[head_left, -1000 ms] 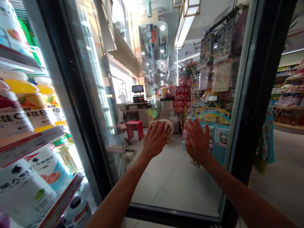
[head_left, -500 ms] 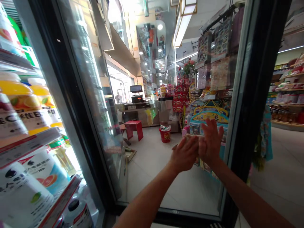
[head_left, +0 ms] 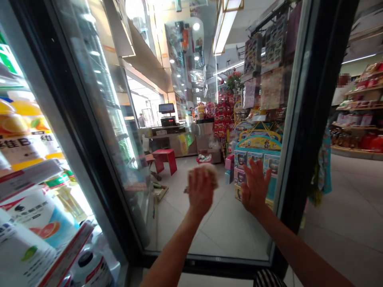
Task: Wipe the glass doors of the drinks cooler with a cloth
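An open fridge door with a glass pane (head_left: 209, 223) and a black frame stands in front of me. My left hand (head_left: 200, 192) presses a crumpled beige cloth (head_left: 209, 172) against the glass; the hand is blurred by motion. To its right, my right hand (head_left: 255, 187) lies flat on the pane with its fingers spread, close to the door's right frame (head_left: 311, 131).
On the left, fridge shelves (head_left: 44, 255) hold juice bottles and white cartons. Through the glass I see a tiled shop floor, a red stool (head_left: 164, 158), a checkout counter (head_left: 167, 137) and toy racks (head_left: 257, 151). Store shelving (head_left: 359, 115) runs along the far right.
My left hand with the cloth swept right until it met my right hand, then came back left and up. My right hand stayed flat on the glass, shifting only a little.
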The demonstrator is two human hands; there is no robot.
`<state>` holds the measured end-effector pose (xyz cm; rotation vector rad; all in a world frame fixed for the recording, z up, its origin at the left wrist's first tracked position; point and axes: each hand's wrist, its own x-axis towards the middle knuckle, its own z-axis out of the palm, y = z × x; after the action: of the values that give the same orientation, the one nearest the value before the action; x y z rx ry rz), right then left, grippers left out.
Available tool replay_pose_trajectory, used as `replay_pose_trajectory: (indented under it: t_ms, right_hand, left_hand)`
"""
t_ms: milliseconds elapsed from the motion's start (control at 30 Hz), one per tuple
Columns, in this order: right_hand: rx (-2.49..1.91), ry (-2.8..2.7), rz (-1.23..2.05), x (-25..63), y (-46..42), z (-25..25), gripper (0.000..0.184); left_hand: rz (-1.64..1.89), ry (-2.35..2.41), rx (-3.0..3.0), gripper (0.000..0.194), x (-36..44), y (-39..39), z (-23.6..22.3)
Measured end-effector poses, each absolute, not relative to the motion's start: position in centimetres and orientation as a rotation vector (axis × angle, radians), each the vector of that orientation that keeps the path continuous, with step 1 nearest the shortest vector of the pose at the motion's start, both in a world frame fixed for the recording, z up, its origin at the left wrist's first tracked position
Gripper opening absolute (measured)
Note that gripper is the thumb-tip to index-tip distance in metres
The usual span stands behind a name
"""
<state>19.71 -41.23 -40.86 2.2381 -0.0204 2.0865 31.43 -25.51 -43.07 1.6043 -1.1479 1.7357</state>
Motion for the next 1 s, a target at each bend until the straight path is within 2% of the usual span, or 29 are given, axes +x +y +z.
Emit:
replay_pose_trajectory:
  t_ms: [100, 167, 233, 400, 467, 667, 733, 867, 1000]
  right_hand:
    - [2.220, 0.019, 2.119, 19.9, -41.2, -41.0, 0.055]
    - [2.246, 0.065, 2.093, 19.5, -41.6, -40.9, 0.055]
    - [2.274, 0.082, 2.068, 18.9, -42.1, -40.9, 0.056]
    - [2.311, 0.061, 2.076, 18.3, -42.4, -41.3, 0.057]
    - [2.320, 0.030, 2.075, 18.4, -42.0, -41.4, 0.057]
    - [2.347, 0.002, 1.959, 18.6, -40.4, -41.1, 0.058]
    - [2.339, -0.004, 1.934, 18.4, -40.3, -40.9, 0.058]
    - [2.307, -0.024, 1.950, 18.1, -41.1, -40.6, 0.058]
    - [2.271, -0.018, 1.977, 18.9, -41.5, -40.8, 0.058]
  left_hand:
    - [1.741, -1.719, 1.594, 0.043, 28.6, -28.5, -44.9]
    - [1.748, -1.772, 1.593, 0.040, 28.9, -28.0, -45.7]
    - [1.770, -1.572, 1.634, 0.044, 30.8, -25.6, -45.8]
    - [1.728, -0.681, 1.581, 0.059, 35.6, -19.7, -43.7]
    - [1.675, -0.591, 1.555, 0.059, 35.3, -20.5, -43.1]
    - [1.688, -1.382, 1.567, 0.056, 30.0, -26.8, -44.4]
    - [1.700, -1.425, 1.578, 0.057, 30.4, -26.1, -45.2]
    - [1.717, -0.979, 1.596, 0.065, 35.8, -20.3, -46.3]
    - [1.641, -0.440, 1.499, 0.059, 38.5, -17.7, -45.2]
